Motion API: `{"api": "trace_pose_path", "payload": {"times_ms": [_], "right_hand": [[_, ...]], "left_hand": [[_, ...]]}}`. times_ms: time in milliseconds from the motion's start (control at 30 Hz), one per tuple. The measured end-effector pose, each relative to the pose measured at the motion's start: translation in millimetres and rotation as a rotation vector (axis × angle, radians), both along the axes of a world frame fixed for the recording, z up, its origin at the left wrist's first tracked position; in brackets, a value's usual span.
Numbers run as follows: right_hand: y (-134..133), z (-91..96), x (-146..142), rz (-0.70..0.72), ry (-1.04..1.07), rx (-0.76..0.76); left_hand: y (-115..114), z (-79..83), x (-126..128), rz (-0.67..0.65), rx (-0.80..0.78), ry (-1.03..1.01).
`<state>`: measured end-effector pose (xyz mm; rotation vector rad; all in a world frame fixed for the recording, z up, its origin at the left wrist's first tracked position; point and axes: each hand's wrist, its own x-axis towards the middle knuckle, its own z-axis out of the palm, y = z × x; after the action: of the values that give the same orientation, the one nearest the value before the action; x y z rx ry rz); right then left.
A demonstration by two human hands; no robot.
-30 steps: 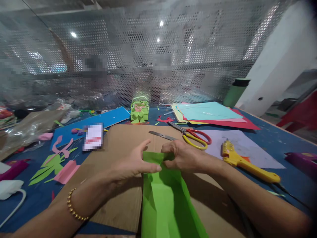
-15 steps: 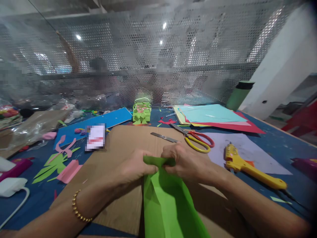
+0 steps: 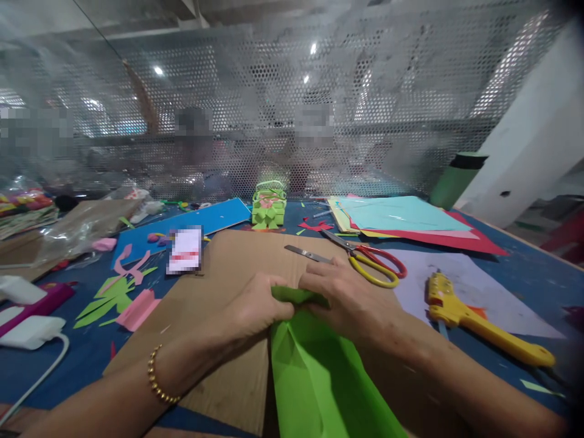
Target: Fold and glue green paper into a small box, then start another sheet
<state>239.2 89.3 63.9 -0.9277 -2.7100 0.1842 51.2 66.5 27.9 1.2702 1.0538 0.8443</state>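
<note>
A sheet of bright green paper (image 3: 319,377) hangs toward me from both hands, its far edge folded over. My left hand (image 3: 260,304) pinches the left end of that fold between thumb and fingers. On the fold's right end, my right hand (image 3: 340,292) is closed, with its fingers bent over the paper and partly hiding it. Beneath lies a sheet of brown cardboard (image 3: 228,267). Just beyond my right hand are a metal blade (image 3: 306,253) and a pair of scissors (image 3: 365,255) with one red and one yellow handle.
A yellow glue gun (image 3: 483,322) rests on lilac paper at right. Coloured sheets (image 3: 401,213) and a green bottle (image 3: 458,180) stand behind. A small green paper basket (image 3: 268,207) is at the back. Paper scraps (image 3: 109,298) and white chargers (image 3: 31,328) lie left.
The whole view has shifted, so everything sits slightly further right. My right hand's fingers have flattened further over the fold; both hands still hold the green paper.
</note>
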Motion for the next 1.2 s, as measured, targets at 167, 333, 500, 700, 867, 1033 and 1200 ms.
{"api": "trace_pose_path", "payload": {"times_ms": [167,333,500,700,867,1033,1200], "right_hand": [[2,-1.1,-1,0.074,0.018,0.005],[2,-8.1,-1,0.066,0.087,0.038],[4,-8.5,2,0.131,0.092,0.013],[2,-2.5,2,0.144,0.031,-0.009],[2,-3.3,3,0.152,0.048,-0.032],[3,-5.0,3,0.193,0.072,-0.049],[-1,4.6,1,0.142,0.004,-0.103]], "left_hand": [[0,-3.9,2,0.035,-0.013,0.011],[3,-4.3,1,0.049,-0.013,0.009],[3,-7.0,0,0.028,-0.024,-0.025],[0,-3.9,1,-0.071,-0.048,-0.138],[-4,5.1,0,-0.206,-0.119,-0.273],[-7,16.5,-10,-0.277,-0.177,-0.227],[-8,27.6,-24,-0.281,-0.293,-0.045]]}}
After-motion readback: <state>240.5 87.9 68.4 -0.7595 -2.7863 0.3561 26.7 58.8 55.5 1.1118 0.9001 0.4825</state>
